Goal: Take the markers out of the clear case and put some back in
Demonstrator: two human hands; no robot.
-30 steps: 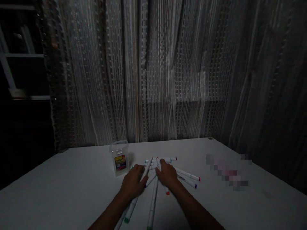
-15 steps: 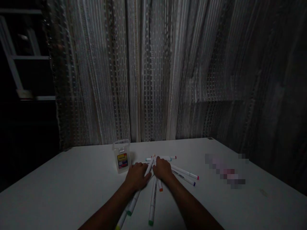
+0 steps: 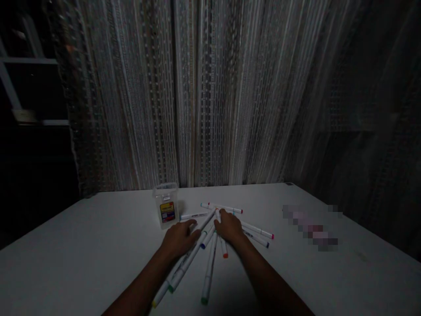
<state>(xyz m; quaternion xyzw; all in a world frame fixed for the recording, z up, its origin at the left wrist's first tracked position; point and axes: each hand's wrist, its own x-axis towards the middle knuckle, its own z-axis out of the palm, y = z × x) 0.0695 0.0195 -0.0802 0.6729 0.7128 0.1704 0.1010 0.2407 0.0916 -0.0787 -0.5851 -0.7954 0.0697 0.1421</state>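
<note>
Left hand (image 3: 179, 238): fingers parted, by white markers (image 3: 188, 262) | right hand (image 3: 229, 225): at orange-capped marker (image 3: 224, 247), grip unclear

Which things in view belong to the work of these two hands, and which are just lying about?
In the work:
white markers, spread around the hands
left hand and right hand, both at the markers
clear container, probably; no hand touches it

Just about:
blurred pinkish thing, off to the right
curtain, background only

I log: lighting, dim | grey, vertically striped curtain (image 3: 204, 101) behind white bench (image 3: 98, 245) | pale frame (image 3: 33, 60), left, dark surround
</note>
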